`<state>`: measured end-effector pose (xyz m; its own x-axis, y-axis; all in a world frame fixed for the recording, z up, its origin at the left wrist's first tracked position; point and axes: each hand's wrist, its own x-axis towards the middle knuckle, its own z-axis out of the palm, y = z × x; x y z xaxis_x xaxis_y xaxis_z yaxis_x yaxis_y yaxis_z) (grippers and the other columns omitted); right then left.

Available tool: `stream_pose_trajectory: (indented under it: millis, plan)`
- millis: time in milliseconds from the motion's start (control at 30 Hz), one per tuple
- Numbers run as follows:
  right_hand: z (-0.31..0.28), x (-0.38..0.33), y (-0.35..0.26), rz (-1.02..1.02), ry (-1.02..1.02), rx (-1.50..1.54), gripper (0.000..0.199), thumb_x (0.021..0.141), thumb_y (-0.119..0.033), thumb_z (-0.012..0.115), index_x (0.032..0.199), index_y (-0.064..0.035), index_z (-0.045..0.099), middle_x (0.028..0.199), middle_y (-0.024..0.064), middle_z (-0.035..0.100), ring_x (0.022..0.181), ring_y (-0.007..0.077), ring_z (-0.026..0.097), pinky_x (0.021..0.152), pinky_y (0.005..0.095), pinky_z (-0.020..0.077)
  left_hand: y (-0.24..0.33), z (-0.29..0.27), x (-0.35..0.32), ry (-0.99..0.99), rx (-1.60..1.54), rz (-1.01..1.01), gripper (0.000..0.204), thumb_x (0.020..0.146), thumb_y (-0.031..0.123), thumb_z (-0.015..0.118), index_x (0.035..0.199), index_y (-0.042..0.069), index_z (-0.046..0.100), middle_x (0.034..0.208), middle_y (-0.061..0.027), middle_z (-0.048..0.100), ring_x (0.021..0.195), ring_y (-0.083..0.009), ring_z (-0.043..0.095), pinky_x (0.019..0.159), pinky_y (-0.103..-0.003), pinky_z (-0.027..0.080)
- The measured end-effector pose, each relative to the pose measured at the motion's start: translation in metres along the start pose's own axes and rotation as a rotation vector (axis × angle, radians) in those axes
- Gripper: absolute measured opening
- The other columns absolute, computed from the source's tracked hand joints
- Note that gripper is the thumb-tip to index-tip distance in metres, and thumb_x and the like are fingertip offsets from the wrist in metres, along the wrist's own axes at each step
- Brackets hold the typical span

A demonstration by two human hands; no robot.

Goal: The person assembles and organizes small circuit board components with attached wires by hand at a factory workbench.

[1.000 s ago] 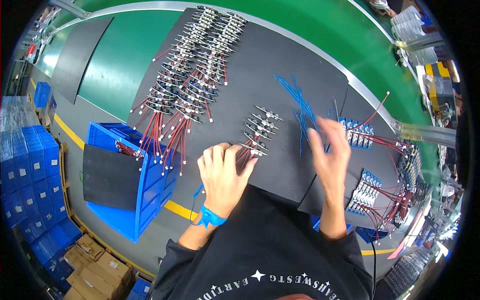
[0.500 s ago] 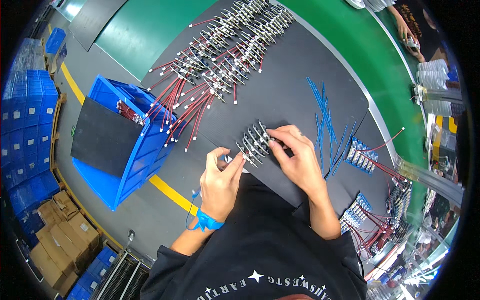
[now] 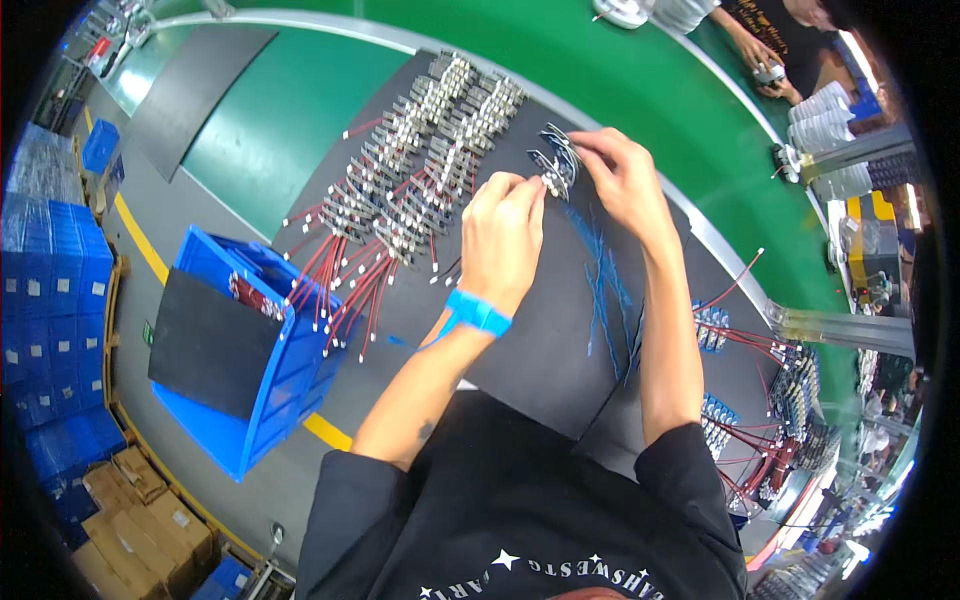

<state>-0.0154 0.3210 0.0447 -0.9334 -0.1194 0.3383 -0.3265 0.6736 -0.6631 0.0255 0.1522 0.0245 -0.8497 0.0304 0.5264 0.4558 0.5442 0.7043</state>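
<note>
Nearest the body, loose blue wires (image 3: pixel 600 270) lie on the dark mat (image 3: pixel 540 350), between the forearms. Beyond them the left hand (image 3: pixel 500 235), a blue band (image 3: pixel 478 312) on its wrist, and the right hand (image 3: pixel 625 180) meet, both pinching a small bundle of connector parts (image 3: pixel 553 165) held between their fingertips just above the mat. Left of that, rows of red-wired connectors (image 3: pixel 400 200) lie, with a blue crate (image 3: pixel 260 350) off to the left.

A small row of grey connector pieces (image 3: pixel 553 165) with dark wires is held just above the black mat.
</note>
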Motion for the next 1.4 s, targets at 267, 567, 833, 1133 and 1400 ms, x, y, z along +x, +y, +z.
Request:
stream_pose_trajectory:
  millis: [267,567,833,1133,1400]
  plan:
    - [0.017,0.026,0.044,0.055,0.106,-0.048,0.024,0.085,-0.01,0.058,0.106,0.0016,0.064,0.095,0.0194,0.064,0.088,0.0314,0.062,0.081,0.0375,0.0484,-0.037,0.053,0.022,-0.062,0.322,0.003,0.011,0.078,0.01,0.066,0.084,0.001,0.068,0.08,-0.0139,0.062,0.082,-0.0326,0.056,0.075,-0.042,0.046]
    - [-0.042,-0.165,-0.043,0.579,0.477,0.139,0.015,0.088,-0.008,0.062,0.097,0.0043,0.065,0.079,0.0061,0.066,0.072,0.0099,0.063,0.065,0.0222,0.0499,-0.043,0.037,0.021,-0.155,0.385,-0.018,0.015,0.084,0.013,0.062,0.088,0.001,0.068,0.082,-0.0131,0.06,0.08,-0.0316,0.058,0.071,-0.042,0.048]
    - [-0.046,-0.227,-0.027,0.971,0.591,-0.457,0.04,0.078,-0.029,0.075,0.098,0.0016,0.06,0.062,0.0059,0.057,0.054,0.0156,0.053,0.053,0.0307,0.0441,-0.04,0.048,0.033,-0.182,0.304,0.081,0.015,0.081,0.013,0.065,0.089,0.001,0.068,0.082,-0.0149,0.06,0.082,-0.0328,0.058,0.073,-0.042,0.046]
    - [-0.044,-0.226,-0.002,0.79,0.663,-0.406,0.033,0.072,-0.016,0.077,0.102,-0.0043,0.069,0.079,0.005,0.052,0.061,0.0118,0.049,0.055,0.0266,0.0423,0.049,0.025,-0.029,-0.531,-0.385,0.033,0.014,0.085,0.01,0.063,0.092,0.0,0.068,0.091,-0.0126,0.063,0.077,-0.0198,0.063,0.061,-0.029,0.05]
    - [-0.043,-0.211,-0.061,0.329,0.351,0.041,0.038,0.064,-0.005,0.079,0.101,-0.0022,0.069,0.094,0.0084,0.053,0.088,0.0184,0.056,0.073,0.031,0.0495,0.06,0.037,-0.041,-1.215,-1.052,-0.934,0.034,0.095,0.026,0.054,0.113,-0.002,0.057,0.093,-0.0087,0.066,0.084,-0.0128,0.064,0.07,-0.027,0.053]
